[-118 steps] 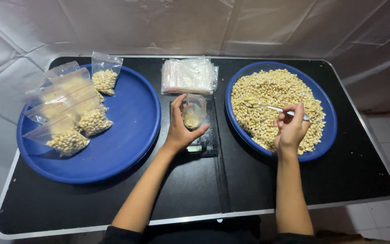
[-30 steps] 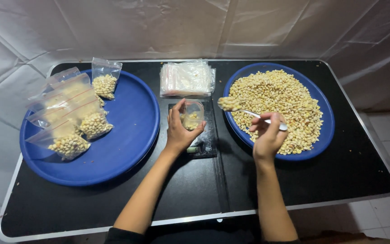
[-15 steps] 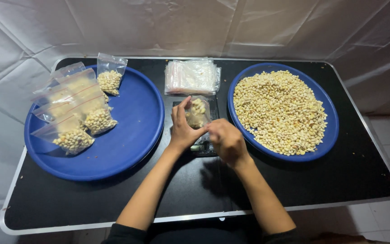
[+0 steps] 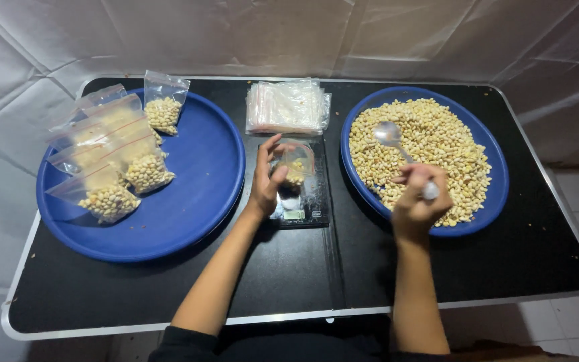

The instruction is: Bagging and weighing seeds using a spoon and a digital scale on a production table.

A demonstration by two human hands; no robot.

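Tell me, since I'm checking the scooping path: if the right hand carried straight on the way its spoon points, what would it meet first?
Probably the pale beans heaped in the right blue tray: the right hand aims the spoon over them, though its height is unclear.

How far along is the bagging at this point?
Done: several filled bags lie on the left blue tray. In hand: the left hand steadies a partly filled bag on the small scale, while the right hand holds a spoon over the right tray. Left: a large heap of beans and a stack of empty bags.
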